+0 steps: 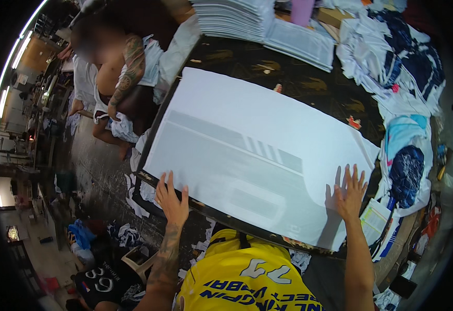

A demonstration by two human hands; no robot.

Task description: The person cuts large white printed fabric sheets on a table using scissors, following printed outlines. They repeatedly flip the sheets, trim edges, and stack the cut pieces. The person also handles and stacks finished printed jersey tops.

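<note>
A large white shirt-shaped panel [221,103], fabric or paper I cannot tell, lies flat on a dark patterned table [226,57]. Faint grey bands and a pale outlined shape show on its surface. At its near left edge is my left hand [173,202], fingers stretched and apart, the fingertips over the border of the panel. My right hand [349,197] rests flat with spread fingers on the panel's right end and casts a shadow across it. Neither hand grips anything.
A tall stack of white sheets [231,19] stands at the far edge, beside a flat white stack [299,44] and a pink container [302,11]. White and navy cloth [392,57] is heaped at right. Another person [115,78] sits at far left, holding white cloth.
</note>
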